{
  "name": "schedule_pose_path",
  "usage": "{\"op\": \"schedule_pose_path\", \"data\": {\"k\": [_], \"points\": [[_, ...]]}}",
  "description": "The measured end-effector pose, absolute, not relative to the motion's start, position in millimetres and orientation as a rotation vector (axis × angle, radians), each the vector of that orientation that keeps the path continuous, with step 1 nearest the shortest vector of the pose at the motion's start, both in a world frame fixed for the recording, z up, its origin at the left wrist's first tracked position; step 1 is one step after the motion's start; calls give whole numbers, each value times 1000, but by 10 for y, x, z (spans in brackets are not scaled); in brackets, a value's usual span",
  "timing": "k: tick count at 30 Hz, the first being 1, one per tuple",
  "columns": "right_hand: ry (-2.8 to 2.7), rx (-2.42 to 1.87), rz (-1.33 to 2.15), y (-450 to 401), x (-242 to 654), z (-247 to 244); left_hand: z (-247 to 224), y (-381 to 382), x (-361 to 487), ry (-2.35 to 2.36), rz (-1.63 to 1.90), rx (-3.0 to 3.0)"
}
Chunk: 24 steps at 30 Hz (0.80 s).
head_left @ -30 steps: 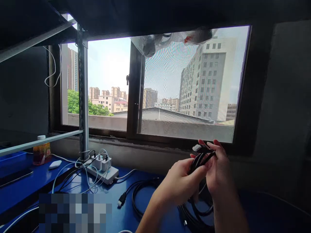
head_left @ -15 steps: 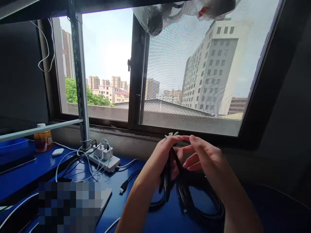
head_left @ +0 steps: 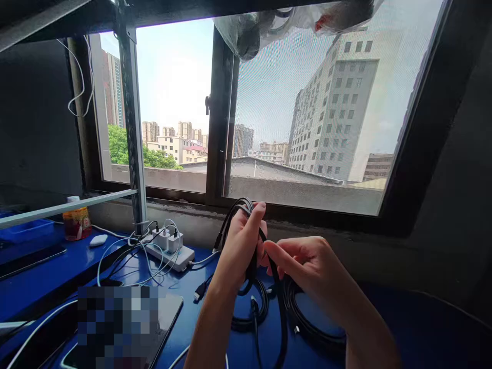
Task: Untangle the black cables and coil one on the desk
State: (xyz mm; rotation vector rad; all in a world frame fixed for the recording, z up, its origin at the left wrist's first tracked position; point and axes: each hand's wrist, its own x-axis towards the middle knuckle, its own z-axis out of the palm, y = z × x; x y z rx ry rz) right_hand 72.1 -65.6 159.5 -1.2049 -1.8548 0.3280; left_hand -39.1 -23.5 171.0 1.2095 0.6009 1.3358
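Note:
My left hand point(head_left: 242, 243) is closed round a looped bundle of black cable point(head_left: 227, 218), whose loops stand up above the fingers. Just right of it, my right hand point(head_left: 303, 261) pinches a black cable strand point(head_left: 282, 318) that hangs down toward the bottom edge. Beneath the hands, a coiled black cable point(head_left: 265, 307) and another larger coil point(head_left: 319, 335) with a metal plug lie on the blue table point(head_left: 207, 330). A black USB plug point(head_left: 200, 291) rests left of my left wrist.
At the left are a white power strip point(head_left: 172, 256) with chargers and tangled cords, a laptop-like device point(head_left: 171, 312) partly pixelated, a jar point(head_left: 77, 223), a white case point(head_left: 98, 240) and a metal shelf post point(head_left: 134, 128). A window is behind.
The cable bundle now rises in loops above my left hand. My right hand has moved lower and left and closed on a strand. More of the coils on the table shows.

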Motion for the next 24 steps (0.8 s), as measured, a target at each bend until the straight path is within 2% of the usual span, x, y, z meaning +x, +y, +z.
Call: {"op": "schedule_pose_path", "data": {"k": [4, 11, 24], "points": [[-1857, -1119, 272, -697, 681, 1592, 1691, -258, -352, 597, 1383, 1194], [-1690, -952, 491, -667, 683, 1637, 1651, -310, -266, 565, 1227, 1317], [-1415, -985, 654, -652, 859, 1645, 1735, -314, -408, 513, 1202, 1327]]}}
